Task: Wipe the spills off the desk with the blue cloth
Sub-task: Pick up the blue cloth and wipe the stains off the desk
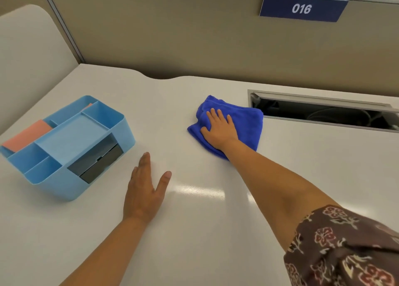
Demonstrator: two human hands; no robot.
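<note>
A folded blue cloth (248,124) lies on the white desk (194,231), a little right of centre and toward the back. My right hand (219,130) presses flat on top of the cloth, fingers spread and pointing away from me. My left hand (144,190) rests palm down on the bare desk in front of the organiser, fingers together, thumb out, holding nothing. No spill is visible on the desk surface; a glare patch shines between my arms.
A light blue desk organiser (64,147) with pink notes and a dark drawer stands at the left. An open cable slot (323,111) is cut into the desk right of the cloth. A beige partition with a sign "016" (302,8) backs the desk.
</note>
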